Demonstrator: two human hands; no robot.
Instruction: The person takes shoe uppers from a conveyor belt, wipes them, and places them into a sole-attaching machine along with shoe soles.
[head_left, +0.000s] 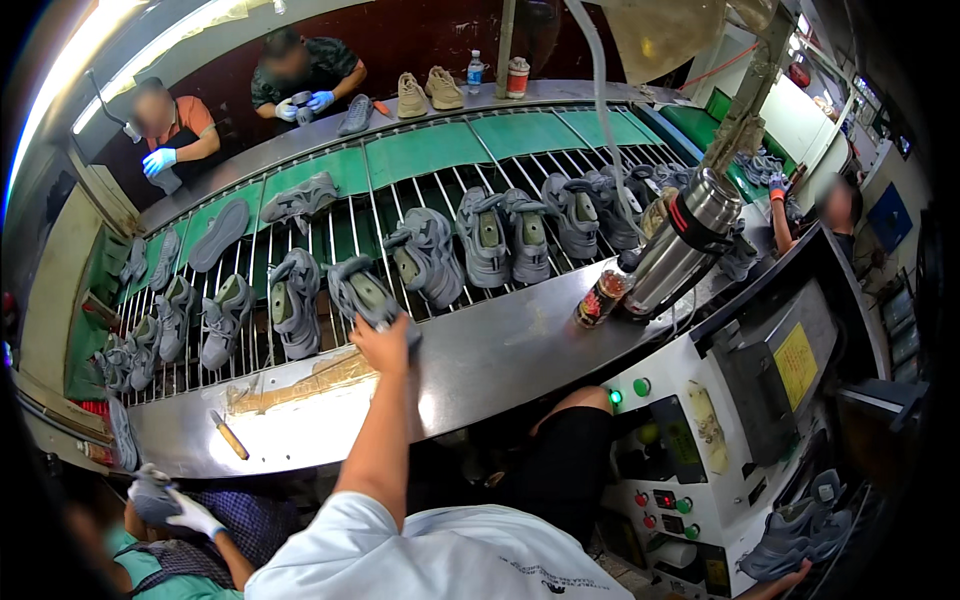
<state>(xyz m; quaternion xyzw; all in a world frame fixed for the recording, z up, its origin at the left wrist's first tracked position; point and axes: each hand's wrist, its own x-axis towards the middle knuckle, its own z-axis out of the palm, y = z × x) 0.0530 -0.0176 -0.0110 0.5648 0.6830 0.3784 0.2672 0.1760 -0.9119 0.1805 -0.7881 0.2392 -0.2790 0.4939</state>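
Note:
My left hand (381, 345) reaches forward to the near edge of the roller conveyor. Its fingers are closed round one end of a grey sneaker (362, 288), whose opening faces up. At the lower right edge, my right hand (792, 580) shows only in part, against the underside of several grey sneakers (790, 535) piled together. Its fingers are mostly hidden, so I cannot make out a grip. Beside the held sneaker stand another grey sneaker (296, 305) on the left and a wider one (428, 255) on the right.
More grey sneakers line the conveyor's metal bars (375, 220). On the steel ledge (480, 365) lie a wooden-handled tool (230, 436), a steel thermos (685, 245) and a jar (602, 298). A control panel (655, 480) stands right. Co-workers sit opposite, at lower left (185, 510) and far right.

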